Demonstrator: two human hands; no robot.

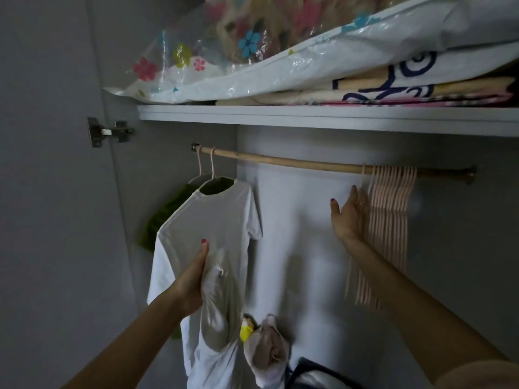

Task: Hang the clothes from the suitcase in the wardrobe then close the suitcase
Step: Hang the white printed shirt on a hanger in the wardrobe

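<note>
The left hand (196, 279) gripped a bunched white garment (216, 310) at lower centre, keeping it clear for hanging. The right hand (349, 213), fingers straight, touched the pink hangers (389, 209) bunched at right on the wooden rail (309, 162). 2 soft shirts, white T-shirt (213, 220) and green garment (165, 217), hung at left.

- white T-shirt (213, 237)
- green garment (165, 217) behind it
- pale pink hangers (389, 220)
- tan wooden rail (309, 161)
- clear storage bag (224, 49) with multicoloured flowers
- red-painted nails
</note>
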